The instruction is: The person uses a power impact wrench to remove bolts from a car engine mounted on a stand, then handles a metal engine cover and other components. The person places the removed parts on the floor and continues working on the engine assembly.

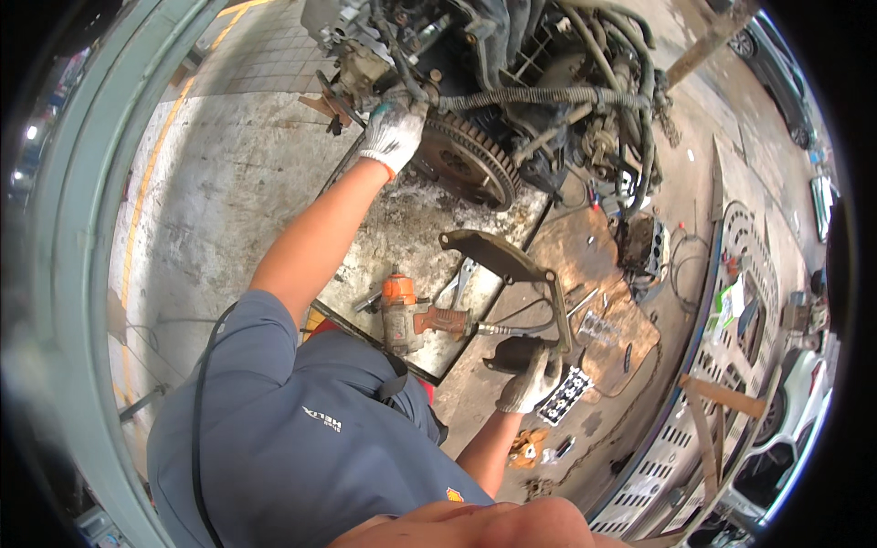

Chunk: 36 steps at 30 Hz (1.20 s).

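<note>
My gloved left hand (395,135) is up on the engine block (512,82), fingers spread flat against it just beside the toothed flywheel (470,160); it presses rather than grips. The engine sits on a grimy metal sheet (411,228) on the concrete floor (210,183), hoses and cables draped over its top. My right hand (530,379), also gloved, is curled shut around a dark lever (557,310), a bent metal bar with a curved plate at its far end that rises toward the flywheel. An orange impact wrench (406,315) lies on the sheet between my arms, with a spanner (459,279) near it. A car grille (722,365) lies off to my right.
</note>
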Available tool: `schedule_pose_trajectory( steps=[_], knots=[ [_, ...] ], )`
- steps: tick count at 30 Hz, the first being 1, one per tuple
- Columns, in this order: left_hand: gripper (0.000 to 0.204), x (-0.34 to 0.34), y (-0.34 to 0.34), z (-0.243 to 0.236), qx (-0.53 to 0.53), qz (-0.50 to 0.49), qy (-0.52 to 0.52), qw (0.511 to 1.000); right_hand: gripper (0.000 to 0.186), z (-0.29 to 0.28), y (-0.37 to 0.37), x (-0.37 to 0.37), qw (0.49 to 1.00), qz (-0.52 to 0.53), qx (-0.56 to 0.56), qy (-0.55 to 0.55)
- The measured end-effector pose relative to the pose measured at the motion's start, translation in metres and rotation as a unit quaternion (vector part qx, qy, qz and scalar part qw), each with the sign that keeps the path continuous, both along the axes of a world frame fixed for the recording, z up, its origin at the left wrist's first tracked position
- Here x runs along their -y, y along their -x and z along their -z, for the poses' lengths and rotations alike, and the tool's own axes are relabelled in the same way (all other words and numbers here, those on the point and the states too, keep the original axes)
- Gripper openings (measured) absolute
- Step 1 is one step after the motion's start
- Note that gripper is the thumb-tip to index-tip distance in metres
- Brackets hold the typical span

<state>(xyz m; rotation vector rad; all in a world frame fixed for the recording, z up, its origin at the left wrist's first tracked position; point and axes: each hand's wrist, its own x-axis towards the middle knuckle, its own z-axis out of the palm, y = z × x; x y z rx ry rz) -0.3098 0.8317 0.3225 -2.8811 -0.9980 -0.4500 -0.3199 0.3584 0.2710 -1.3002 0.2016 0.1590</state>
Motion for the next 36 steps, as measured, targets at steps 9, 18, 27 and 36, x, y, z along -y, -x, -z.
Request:
schedule_pose_trajectory(
  steps=[9,18,27,36],
  knots=[
    [0.031,0.015,0.001,-0.025,-0.072,0.036,0.075,0.994,0.025,0.018,-0.013,0.016,0.998,-0.051,-0.001,0.022],
    [0.015,0.026,0.005,0.015,0.077,0.071,-0.001,0.994,0.022,0.021,-0.028,-0.006,0.998,-0.029,-0.015,0.059],
    [0.032,0.019,0.006,0.028,0.131,0.061,-0.046,0.988,0.023,0.019,-0.038,-0.01,0.997,-0.074,-0.007,0.037],
    [0.013,0.026,0.012,0.015,0.13,0.093,-0.047,0.986,0.034,0.005,-0.029,-0.03,0.997,-0.07,-0.019,0.027]
  ],
)
